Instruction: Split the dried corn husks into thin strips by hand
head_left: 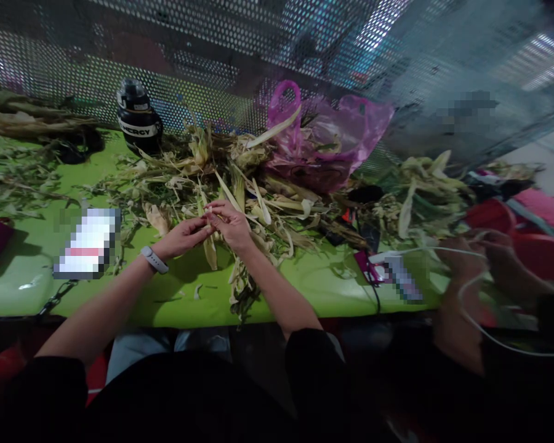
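My left hand (187,235) and my right hand (231,223) meet over the green table (175,301), fingers pinched together on a strip of pale corn husk (211,212). A grey watch sits on my left wrist. More loose husk strips (210,252) hang down just below the hands. Right behind them spreads a big pile of husks and leaves (258,184).
A pink plastic bag (323,135) and a black bottle (138,120) stand at the back by a perforated metal wall. Another person's hands (480,258) work at the right, near a white cable. A blurred card (87,243) lies left; red baskets far right.
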`<control>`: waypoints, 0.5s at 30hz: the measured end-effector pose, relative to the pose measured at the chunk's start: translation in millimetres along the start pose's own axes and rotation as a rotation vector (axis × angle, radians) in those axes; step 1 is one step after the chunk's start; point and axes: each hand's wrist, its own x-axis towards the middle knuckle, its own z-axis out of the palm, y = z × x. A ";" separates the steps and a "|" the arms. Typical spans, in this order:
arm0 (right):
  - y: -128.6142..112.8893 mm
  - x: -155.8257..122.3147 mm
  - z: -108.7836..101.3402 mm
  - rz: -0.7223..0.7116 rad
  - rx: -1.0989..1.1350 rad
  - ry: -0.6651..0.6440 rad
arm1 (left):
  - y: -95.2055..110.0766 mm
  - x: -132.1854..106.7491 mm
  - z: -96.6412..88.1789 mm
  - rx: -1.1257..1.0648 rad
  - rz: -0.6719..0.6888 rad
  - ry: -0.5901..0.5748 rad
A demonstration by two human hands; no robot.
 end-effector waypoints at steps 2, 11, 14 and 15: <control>4.1 -2.3 3.6 -0.002 -0.050 0.058 | -0.7 -0.3 -1.0 0.012 -0.018 -0.027; -6.3 -1.4 2.8 -0.006 -0.080 0.148 | -12.5 0.8 0.7 -0.228 -0.079 0.038; -7.4 4.1 -5.6 0.084 0.044 0.272 | -14.5 3.9 -1.3 -0.463 -0.116 0.216; -6.8 5.3 -7.3 0.125 0.065 0.322 | -15.0 5.0 -1.8 -0.530 -0.114 0.264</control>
